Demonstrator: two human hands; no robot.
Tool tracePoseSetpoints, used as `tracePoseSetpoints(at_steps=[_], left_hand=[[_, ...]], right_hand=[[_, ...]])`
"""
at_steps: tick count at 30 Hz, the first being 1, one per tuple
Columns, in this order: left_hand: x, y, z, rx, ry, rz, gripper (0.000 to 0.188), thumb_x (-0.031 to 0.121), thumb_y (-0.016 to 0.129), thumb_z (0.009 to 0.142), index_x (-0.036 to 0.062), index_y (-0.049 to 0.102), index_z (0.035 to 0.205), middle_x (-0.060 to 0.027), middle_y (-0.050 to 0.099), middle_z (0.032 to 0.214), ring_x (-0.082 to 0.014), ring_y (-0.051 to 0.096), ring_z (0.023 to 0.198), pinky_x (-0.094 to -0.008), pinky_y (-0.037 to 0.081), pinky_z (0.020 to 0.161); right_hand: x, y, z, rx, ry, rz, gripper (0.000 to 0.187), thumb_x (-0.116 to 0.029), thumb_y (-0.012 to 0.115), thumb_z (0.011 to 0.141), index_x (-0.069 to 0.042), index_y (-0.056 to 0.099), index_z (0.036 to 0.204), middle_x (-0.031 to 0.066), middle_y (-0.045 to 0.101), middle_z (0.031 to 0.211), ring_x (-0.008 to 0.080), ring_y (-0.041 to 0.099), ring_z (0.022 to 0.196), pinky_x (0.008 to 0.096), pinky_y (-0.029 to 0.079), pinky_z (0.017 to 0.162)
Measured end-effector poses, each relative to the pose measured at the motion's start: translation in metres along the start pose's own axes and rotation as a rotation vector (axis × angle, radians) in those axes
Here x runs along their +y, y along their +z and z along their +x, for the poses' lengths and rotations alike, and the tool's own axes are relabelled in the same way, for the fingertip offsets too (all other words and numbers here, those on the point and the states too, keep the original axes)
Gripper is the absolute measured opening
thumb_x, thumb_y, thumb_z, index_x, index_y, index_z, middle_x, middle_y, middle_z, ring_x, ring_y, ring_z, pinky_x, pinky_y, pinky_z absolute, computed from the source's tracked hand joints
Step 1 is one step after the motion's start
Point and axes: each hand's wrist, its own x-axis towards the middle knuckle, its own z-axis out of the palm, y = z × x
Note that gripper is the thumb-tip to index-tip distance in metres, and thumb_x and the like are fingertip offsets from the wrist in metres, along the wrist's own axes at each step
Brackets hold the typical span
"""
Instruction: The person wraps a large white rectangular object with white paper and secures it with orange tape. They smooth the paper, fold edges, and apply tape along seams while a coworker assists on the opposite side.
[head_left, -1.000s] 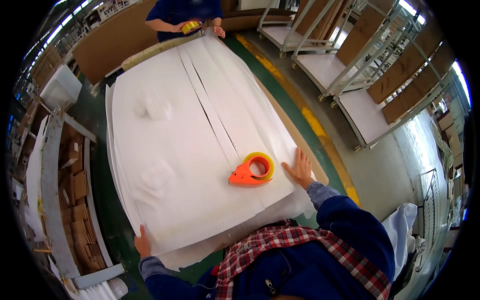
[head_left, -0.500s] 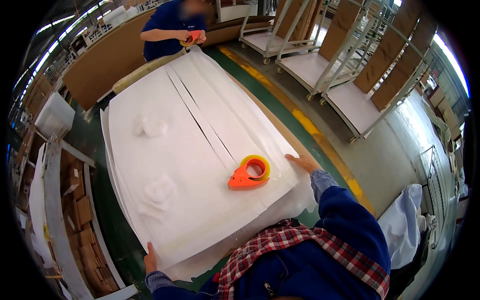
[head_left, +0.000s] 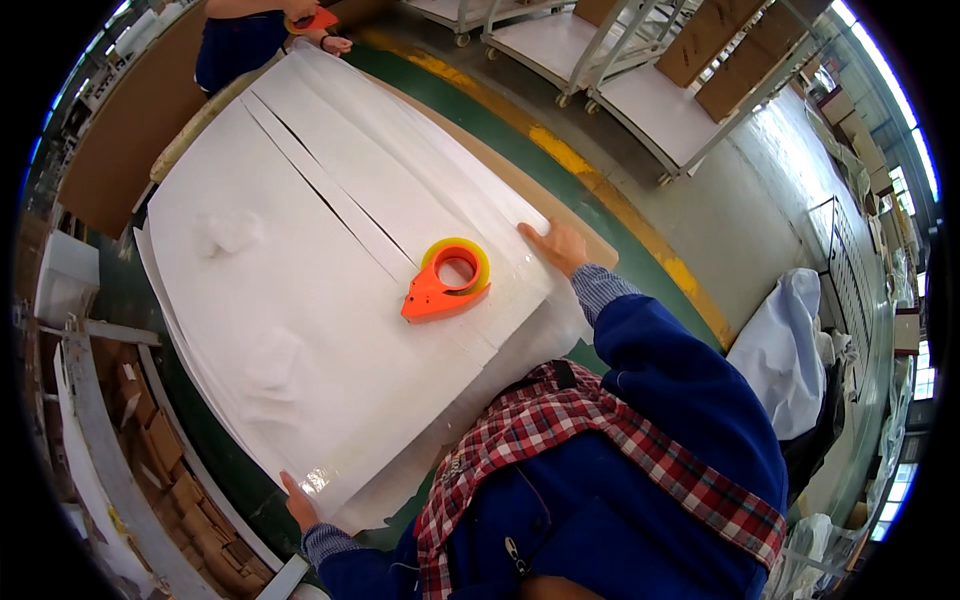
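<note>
Glare whitens the floor [head_left: 790, 165]; the bent edges look perhaps soft.

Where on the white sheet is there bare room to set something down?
One patch lies between the orange tape dispenser and the left hand; another, between the raised lumps and the long dark lines. It is tighter between dispenser and right hand.

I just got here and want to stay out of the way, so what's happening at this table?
A person has the left hand at the near left corner of a broad white sheet and the right hand at its right edge. An orange tape dispenser lies on the sheet, held by neither hand. At the far end, a co-worker holds an orange-red tool.
</note>
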Motion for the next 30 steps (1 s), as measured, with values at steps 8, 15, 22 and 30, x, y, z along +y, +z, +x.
tracePoseSetpoints(at_steps=[8,15,22,30], left_hand=[[-0.029,0.009,-0.003,0.592,0.490,0.897,0.050,0.045,0.044,0.094,0.0030,0.054,0.119,-0.0208,0.053,0.121,-0.0344,0.055,0.105,-0.0433,0.046,0.085],[0.004,0.065,-0.074,0.785,0.852,0.617,0.043,0.024,0.052,0.091,-0.0039,0.049,0.123,-0.0205,0.041,0.136,-0.0347,0.036,0.128,-0.0471,0.027,0.105],[0.088,0.206,-0.197,0.114,1.239,0.497,0.073,0.044,0.068,0.074,0.0057,0.044,0.131,-0.0186,0.029,0.146,-0.0351,0.024,0.136,-0.0543,0.014,0.109],[0.135,0.275,-0.225,0.137,1.373,0.601,0.070,0.053,0.063,0.075,0.0121,0.047,0.130,-0.0125,0.029,0.146,-0.0341,0.027,0.134,-0.0556,0.018,0.107]], right_hand=[[0.003,0.012,0.002,0.113,-0.201,-0.004,0.079,-0.064,0.043,0.084,0.004,0.042,0.125,0.0253,0.055,0.116,0.0366,0.052,0.109,0.0455,0.040,0.092],[-0.005,0.019,-0.003,0.360,-0.651,-0.100,0.082,-0.056,0.042,0.089,0.006,0.025,0.139,0.0224,0.020,0.147,0.0338,0.015,0.139,0.0555,0.011,0.109],[0.005,0.047,-0.014,0.215,-0.720,-0.208,0.081,-0.055,0.042,0.089,0.006,0.024,0.139,0.0214,0.021,0.148,0.0337,0.015,0.138,0.0556,0.011,0.109],[0.003,0.040,-0.011,0.179,-0.745,-0.170,0.081,-0.055,0.044,0.088,0.005,0.026,0.139,0.0218,0.021,0.148,0.0338,0.015,0.139,0.0563,0.011,0.109]])
